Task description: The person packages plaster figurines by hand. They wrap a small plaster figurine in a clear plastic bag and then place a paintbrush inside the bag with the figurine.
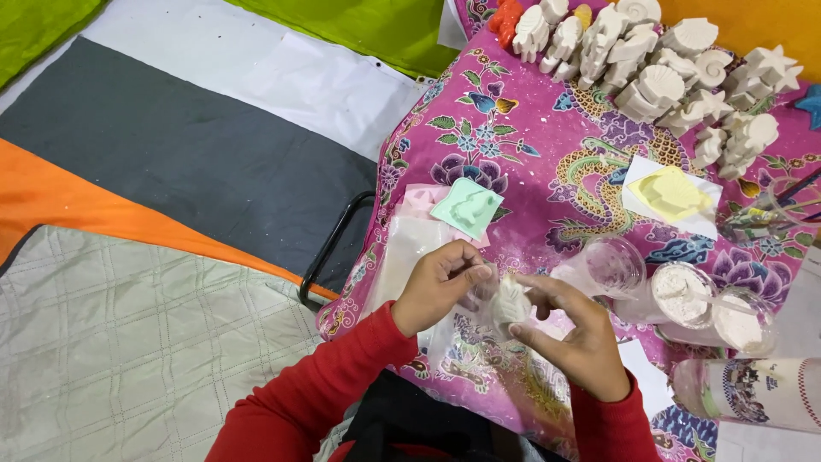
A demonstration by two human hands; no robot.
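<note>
- White plaster shell (511,299) sits between both hands, low centre of view, above the pink floral cloth (530,162)
- right hand (575,342) pinches the shell from the right side, grip clamped on it with thumb and fingertips
- left hand (438,284) is on the shell's left edge, fingers curled; looks closed on it, though the exact contact is partly hidden
- both arms in red sleeves (325,385)
- clear plastic wrap (479,342) lies under the hands, crumpled
- mint green mould (467,208) lies flat just above the left hand, on top of a pink mould (419,198)
- yellow mould (671,192) rests on white paper (637,171), well to the upper right
- clear plastic cup (612,265) sits just right of the hands; two cups of white powder (682,293) beside it
- printed cup (753,389) lies on its side, lower right
- group of white plaster figures (658,77), shells and stars, stands upright at the top of the cloth; one red figure (506,19) at its left end
- grey, orange and white mats (171,154) cover the floor to the left
</note>
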